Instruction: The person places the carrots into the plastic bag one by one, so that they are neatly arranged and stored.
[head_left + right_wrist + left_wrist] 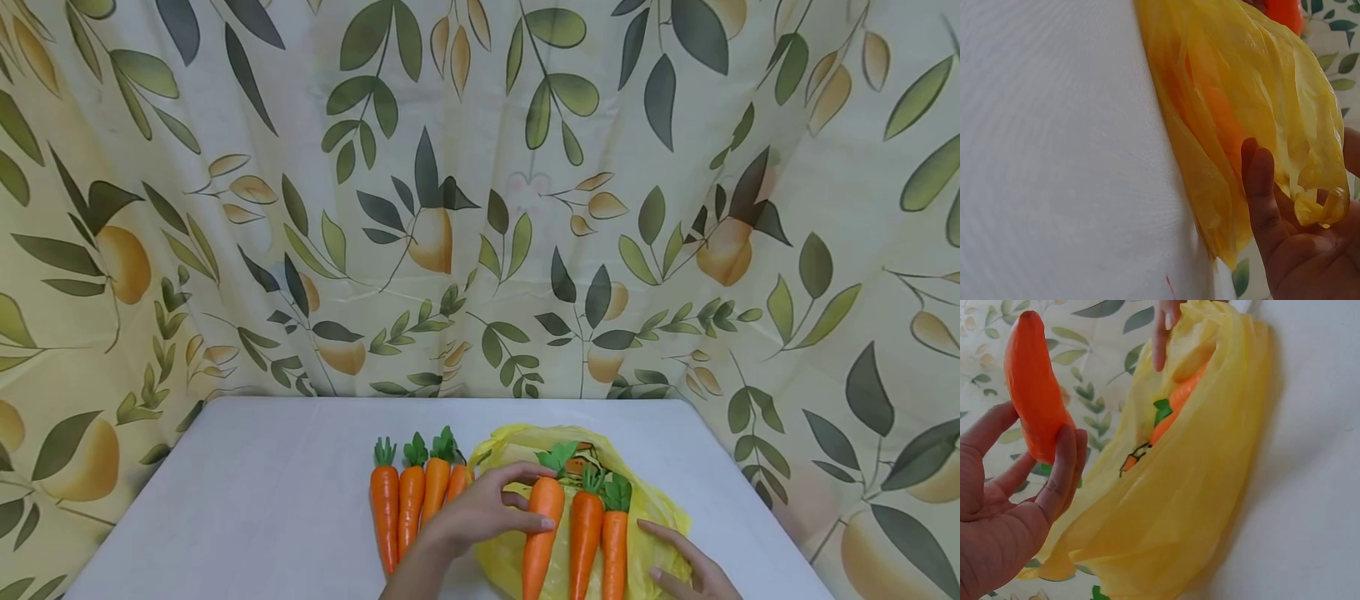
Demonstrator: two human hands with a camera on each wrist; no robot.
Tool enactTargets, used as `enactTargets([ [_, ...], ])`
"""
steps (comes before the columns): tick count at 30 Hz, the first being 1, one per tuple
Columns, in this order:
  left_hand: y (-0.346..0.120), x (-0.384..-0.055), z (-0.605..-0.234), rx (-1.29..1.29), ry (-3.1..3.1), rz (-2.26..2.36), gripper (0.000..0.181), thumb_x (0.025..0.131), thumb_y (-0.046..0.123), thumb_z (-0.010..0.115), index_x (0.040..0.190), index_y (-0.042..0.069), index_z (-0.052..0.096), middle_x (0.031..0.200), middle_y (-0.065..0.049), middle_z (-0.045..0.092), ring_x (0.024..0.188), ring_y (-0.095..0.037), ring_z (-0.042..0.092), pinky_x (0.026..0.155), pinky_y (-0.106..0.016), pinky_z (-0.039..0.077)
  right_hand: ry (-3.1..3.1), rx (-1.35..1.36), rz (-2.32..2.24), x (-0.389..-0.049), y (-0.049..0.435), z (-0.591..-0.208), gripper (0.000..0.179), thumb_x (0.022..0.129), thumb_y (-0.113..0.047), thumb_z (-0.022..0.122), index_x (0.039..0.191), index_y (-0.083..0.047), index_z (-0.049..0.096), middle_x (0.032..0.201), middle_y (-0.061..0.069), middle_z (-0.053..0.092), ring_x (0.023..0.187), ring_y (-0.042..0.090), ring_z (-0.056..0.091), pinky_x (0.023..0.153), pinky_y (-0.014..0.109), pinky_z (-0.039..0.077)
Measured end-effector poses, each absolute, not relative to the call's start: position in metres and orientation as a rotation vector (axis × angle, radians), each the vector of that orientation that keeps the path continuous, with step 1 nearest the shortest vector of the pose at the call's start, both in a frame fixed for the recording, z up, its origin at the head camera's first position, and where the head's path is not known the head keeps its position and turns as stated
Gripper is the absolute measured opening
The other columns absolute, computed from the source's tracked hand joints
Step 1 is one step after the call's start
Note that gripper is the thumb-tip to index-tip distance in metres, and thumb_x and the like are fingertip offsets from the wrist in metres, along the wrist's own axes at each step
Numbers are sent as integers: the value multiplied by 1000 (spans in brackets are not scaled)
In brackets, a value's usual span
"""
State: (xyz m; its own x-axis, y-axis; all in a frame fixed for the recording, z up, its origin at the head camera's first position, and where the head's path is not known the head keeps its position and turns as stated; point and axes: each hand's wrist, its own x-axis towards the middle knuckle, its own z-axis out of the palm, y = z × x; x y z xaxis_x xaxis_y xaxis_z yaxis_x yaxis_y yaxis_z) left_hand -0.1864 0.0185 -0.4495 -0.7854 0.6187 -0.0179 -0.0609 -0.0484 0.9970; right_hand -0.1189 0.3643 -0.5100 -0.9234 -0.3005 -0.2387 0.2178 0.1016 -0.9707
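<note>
My left hand (487, 504) grips an orange carrot (542, 537) with a green top, thumb on one side and fingers on the other. In the left wrist view that carrot (1035, 387) stands up, narrow end at the top, over the yellow plastic bag (1166, 519). Two more carrots, one in the middle (585, 537) and one on the right (615, 550), lie side by side in the bag's wide mouth. My right hand (690, 558) rests against the bag's right side, fingers extended and apart. In the right wrist view the thin plastic lies between its thumb and fingers.
Several carrots (385, 508) lie in a row left of the bag, tops away from me, partly behind my left forearm. All of this is on a white table (262, 500). A leaf-and-fruit patterned curtain (465, 208) hangs behind and at both sides.
</note>
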Motion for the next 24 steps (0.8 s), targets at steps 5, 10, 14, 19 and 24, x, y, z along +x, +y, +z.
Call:
enactTargets([
  [5,25,-188,-456,562,1748,1896,52,88,3,82,135,20,68,128,-4,57,92,-22,69,77,-34,57,1997,-67,-1874,-119,365,-510,42,104,-18,63,124,-54,59,137,12,56,108,35,68,87,51,57],
  [10,31,-189,-459,532,1759,1906,52,88,2,82,135,19,68,130,-4,55,89,-21,69,74,-33,57,1971,-84,-1881,-120,366,-510,43,105,-17,62,124,-55,59,136,11,57,109,35,67,88,51,57],
  [14,37,-190,-460,511,1781,1920,53,86,1,83,134,20,68,129,-4,56,88,-21,69,72,-32,56,1966,-96,-1879,-120,366,-510,43,105,-18,61,124,-56,60,136,10,57,109,34,67,88,50,57],
  [19,45,-189,-463,485,1862,1927,52,87,-1,81,133,19,68,130,-2,57,90,-20,68,72,-36,58,1982,-87,-1875,-120,366,-510,42,105,-19,62,124,-56,59,138,10,55,109,33,67,88,48,57],
  [24,54,-189,-467,447,1947,1934,52,87,-4,80,132,19,67,130,1,58,92,-19,65,72,-40,58,1992,-58,-1878,-120,365,-511,40,104,-19,63,125,-53,59,139,13,54,110,33,67,88,50,57],
])
